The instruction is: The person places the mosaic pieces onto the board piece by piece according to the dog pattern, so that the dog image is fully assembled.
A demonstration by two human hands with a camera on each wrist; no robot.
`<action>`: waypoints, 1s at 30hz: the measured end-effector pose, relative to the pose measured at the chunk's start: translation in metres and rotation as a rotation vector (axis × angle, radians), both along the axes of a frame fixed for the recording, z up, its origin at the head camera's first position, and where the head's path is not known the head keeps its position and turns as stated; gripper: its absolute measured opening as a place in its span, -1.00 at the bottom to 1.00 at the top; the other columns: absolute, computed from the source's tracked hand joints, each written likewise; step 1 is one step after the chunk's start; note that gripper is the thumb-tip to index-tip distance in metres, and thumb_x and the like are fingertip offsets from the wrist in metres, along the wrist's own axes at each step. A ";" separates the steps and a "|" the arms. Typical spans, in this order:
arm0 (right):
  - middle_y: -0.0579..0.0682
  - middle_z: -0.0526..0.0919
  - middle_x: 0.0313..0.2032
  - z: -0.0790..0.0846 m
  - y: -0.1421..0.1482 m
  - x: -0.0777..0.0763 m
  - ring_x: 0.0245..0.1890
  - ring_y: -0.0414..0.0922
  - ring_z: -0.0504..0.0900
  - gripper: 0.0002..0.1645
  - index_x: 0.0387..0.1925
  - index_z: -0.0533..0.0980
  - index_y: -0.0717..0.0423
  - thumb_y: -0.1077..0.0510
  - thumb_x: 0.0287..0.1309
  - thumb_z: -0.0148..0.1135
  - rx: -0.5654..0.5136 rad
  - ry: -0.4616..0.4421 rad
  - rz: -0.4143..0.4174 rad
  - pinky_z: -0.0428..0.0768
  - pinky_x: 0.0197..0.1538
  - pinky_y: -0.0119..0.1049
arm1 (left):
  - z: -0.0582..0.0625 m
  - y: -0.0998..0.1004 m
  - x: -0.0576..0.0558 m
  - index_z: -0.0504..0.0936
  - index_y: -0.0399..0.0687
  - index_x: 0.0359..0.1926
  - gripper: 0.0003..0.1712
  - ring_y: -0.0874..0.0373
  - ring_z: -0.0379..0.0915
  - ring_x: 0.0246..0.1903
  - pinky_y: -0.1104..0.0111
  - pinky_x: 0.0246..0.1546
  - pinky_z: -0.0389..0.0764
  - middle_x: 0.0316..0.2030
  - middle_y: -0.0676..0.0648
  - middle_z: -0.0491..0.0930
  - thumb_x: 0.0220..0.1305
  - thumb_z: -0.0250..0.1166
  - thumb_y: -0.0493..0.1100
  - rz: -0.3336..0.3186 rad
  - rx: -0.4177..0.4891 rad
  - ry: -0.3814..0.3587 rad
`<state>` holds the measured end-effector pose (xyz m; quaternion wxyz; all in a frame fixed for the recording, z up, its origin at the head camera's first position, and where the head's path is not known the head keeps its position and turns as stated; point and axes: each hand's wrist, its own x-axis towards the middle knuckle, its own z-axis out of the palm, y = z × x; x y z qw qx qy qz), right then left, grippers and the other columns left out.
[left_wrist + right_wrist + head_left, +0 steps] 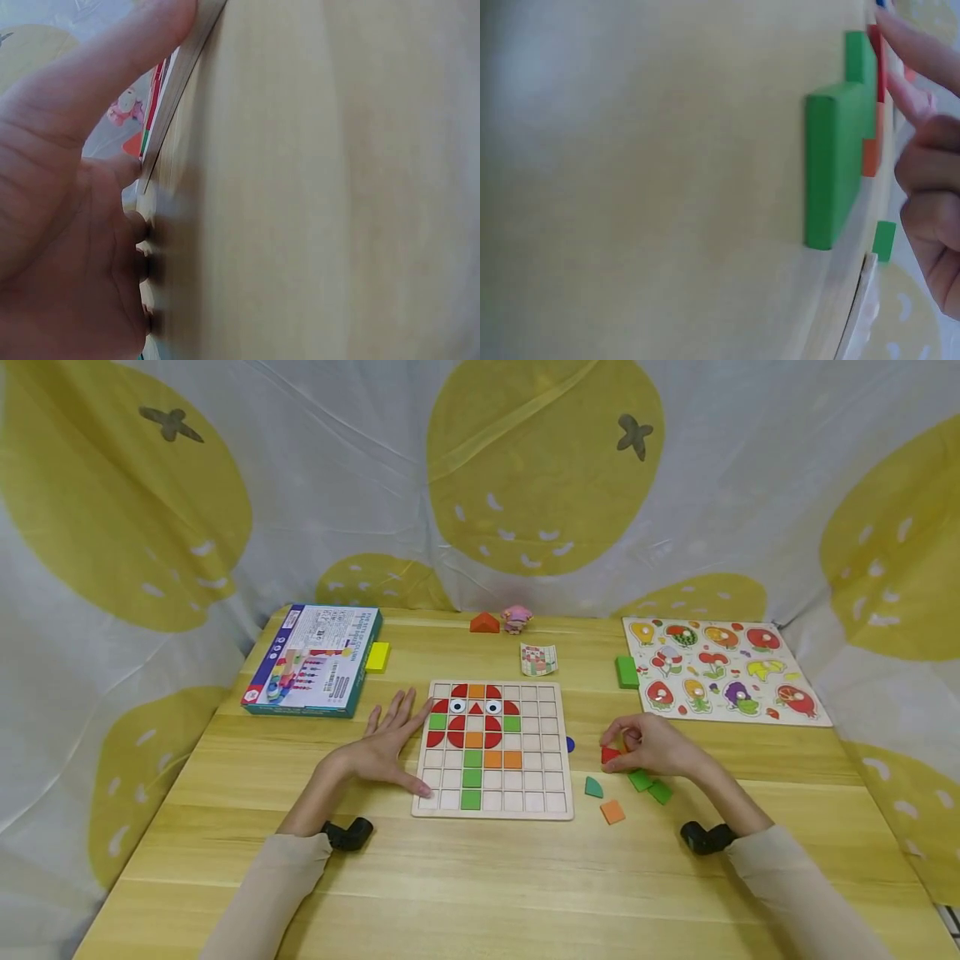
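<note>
A wooden grid board (536, 777) lies in the middle of the table, partly filled with red, green, orange and eye-printed tiles in a figure. My left hand (386, 750) spreads its fingers along the board's left side, index finger and thumb touching that edge. In the left wrist view the thumb (112, 64) lies against the board's side. To the right of the board, my right hand (660, 745) pinches a red tile (610, 756) between thumb and index finger, low at the table. Close by lie green tiles (641, 780), partly under the hand, and an orange tile (871, 154).
Nearer the board are a teal quarter-round tile (593, 787), an orange square (612, 812) and a blue piece (571, 744). Behind stand a pattern card (538, 659), a pink figurine (515, 618) and a red block (484, 623). A box (315, 660) and fruit puzzle (720, 668) flank them.
</note>
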<state>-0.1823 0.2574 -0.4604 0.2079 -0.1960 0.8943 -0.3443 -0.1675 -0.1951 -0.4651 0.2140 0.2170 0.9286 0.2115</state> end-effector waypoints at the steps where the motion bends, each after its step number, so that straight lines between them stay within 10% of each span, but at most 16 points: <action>1: -0.11 0.30 -0.69 0.000 0.000 -0.001 -0.69 -0.30 0.24 -0.65 -0.24 0.63 0.05 0.03 -0.10 0.53 -0.012 -0.010 0.004 0.23 -0.57 -0.46 | 0.000 0.000 0.000 -0.35 0.16 0.54 0.57 -0.18 -0.77 0.49 -0.22 0.41 -0.54 0.51 -0.19 -0.63 -0.30 0.49 0.43 0.000 -0.001 0.001; 11: -0.14 0.30 -0.66 0.004 -0.008 -0.007 -0.63 -0.28 0.23 -0.70 -0.26 0.66 0.04 0.03 -0.05 0.49 -0.023 0.006 -0.039 0.21 -0.53 -0.44 | -0.002 0.000 -0.001 -0.36 0.19 0.54 0.57 -0.17 -0.77 0.49 -0.22 0.41 -0.54 0.51 -0.19 -0.62 -0.30 0.49 0.44 -0.002 0.007 0.002; 30: -0.11 0.26 -0.76 0.010 -0.149 0.004 -0.72 -0.18 0.22 -0.69 -0.35 0.68 0.08 0.06 -0.17 0.58 -0.115 -0.090 -0.388 0.13 -0.62 -0.40 | -0.001 -0.001 0.001 -0.36 0.15 0.54 0.58 -0.19 -0.75 0.49 -0.22 0.42 -0.52 0.50 -0.21 -0.63 -0.30 0.48 0.46 -0.007 -0.020 0.021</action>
